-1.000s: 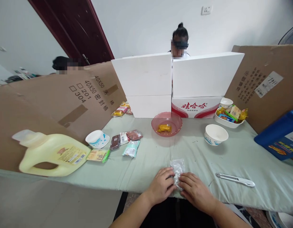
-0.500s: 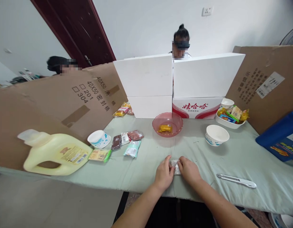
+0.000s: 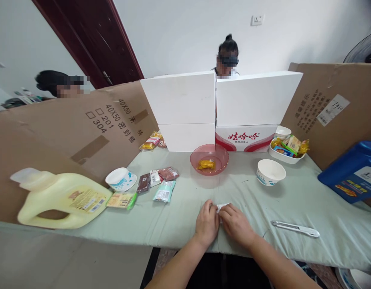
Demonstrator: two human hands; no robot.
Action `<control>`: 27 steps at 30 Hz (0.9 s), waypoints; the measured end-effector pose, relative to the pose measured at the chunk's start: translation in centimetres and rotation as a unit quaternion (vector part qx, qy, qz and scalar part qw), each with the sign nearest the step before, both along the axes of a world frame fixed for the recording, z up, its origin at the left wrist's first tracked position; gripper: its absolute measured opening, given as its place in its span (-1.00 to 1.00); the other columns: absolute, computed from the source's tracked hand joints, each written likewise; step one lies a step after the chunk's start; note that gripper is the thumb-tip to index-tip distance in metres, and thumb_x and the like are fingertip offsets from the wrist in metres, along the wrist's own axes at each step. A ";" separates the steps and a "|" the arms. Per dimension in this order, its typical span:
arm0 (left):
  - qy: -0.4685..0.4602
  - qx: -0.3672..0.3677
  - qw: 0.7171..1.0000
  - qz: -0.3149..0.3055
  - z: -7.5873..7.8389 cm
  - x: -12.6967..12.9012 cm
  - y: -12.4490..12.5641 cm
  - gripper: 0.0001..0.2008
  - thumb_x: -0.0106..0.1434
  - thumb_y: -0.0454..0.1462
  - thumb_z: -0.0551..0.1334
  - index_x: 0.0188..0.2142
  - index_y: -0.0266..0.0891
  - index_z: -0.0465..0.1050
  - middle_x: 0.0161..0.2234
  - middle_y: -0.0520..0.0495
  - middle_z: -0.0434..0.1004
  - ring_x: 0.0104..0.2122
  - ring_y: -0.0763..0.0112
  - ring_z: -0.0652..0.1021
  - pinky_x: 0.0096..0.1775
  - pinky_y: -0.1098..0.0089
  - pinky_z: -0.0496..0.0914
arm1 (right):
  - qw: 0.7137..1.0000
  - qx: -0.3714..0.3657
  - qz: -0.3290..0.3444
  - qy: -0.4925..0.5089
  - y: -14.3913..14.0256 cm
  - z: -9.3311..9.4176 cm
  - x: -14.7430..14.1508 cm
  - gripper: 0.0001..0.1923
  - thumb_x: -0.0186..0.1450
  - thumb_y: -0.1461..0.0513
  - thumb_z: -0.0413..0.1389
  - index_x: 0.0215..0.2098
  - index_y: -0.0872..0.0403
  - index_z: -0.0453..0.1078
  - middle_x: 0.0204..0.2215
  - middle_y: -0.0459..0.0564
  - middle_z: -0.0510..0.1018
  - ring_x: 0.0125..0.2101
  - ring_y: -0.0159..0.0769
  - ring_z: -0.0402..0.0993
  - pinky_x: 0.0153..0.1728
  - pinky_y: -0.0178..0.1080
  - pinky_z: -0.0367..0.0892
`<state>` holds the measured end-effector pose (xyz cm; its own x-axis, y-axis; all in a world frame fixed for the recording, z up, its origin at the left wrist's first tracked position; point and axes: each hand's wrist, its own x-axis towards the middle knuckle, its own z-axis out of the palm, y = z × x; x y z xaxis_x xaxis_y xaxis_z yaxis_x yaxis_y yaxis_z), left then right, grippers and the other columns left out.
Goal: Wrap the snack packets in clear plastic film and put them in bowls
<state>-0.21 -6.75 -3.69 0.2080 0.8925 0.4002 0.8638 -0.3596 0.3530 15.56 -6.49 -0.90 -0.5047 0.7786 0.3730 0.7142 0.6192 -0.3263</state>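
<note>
Head view, hands now covering wrapper

I see a counter covered in pale green cloth. On it lie a pale yellow plastic jug on its side, a white paper cup, several small snack packets, a translucent pink plastic bowl, a white paper bowl, a white dish of wrapped snacks, a grey utility knife and stacked white boxes.

The left hand and right hand hide nearly all of the clear wrapper between them.
</note>
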 end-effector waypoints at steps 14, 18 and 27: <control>-0.066 0.062 0.996 -0.001 -1.0 -1.0 -0.1 -0.69 0.29 -0.33 0.06 0.03 -0.25 0.31 -0.02 -0.22 0.39 -0.02 0.16 0.47 -0.04 0.10 0.45 | 0.996 -0.039 -0.009 -0.084 1.0 0.4 0.2 -0.80 0.33 0.31 0.03 -0.15 0.01 0.46 -0.18 -0.05 0.54 -0.17 -0.29 0.39 -0.14 -0.26 0.32; -0.061 0.065 0.996 -0.009 -1.2 -1.2 -0.1 -0.73 0.28 -0.31 0.08 -0.04 -0.23 0.36 -0.07 -0.19 0.43 -0.05 0.17 0.49 -0.06 0.11 0.46 | 0.992 -0.024 -0.100 -0.079 3.8 2.8 4.5 -0.72 0.31 0.38 -0.04 -0.23 0.01 0.48 -0.26 -0.03 0.55 -0.21 -0.32 0.42 -0.17 -0.29 0.33; -0.029 0.021 0.999 -0.033 -0.2 -0.4 -0.3 -0.81 0.19 -0.37 0.11 -0.19 -0.21 0.40 -0.13 -0.16 0.45 -0.14 0.17 0.50 -0.16 0.13 0.47 | 0.924 -0.099 -0.350 -0.113 14.1 9.0 16.2 -0.83 0.31 0.27 0.07 -0.24 0.14 0.49 -0.25 0.13 0.52 -0.14 -0.13 0.44 -0.15 -0.11 0.33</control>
<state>-0.65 -7.03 -3.85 0.2404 0.8599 0.4503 0.8165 -0.4300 0.3852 31.75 7.65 8.14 0.1016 0.9858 0.1340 0.9813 -0.0772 -0.1765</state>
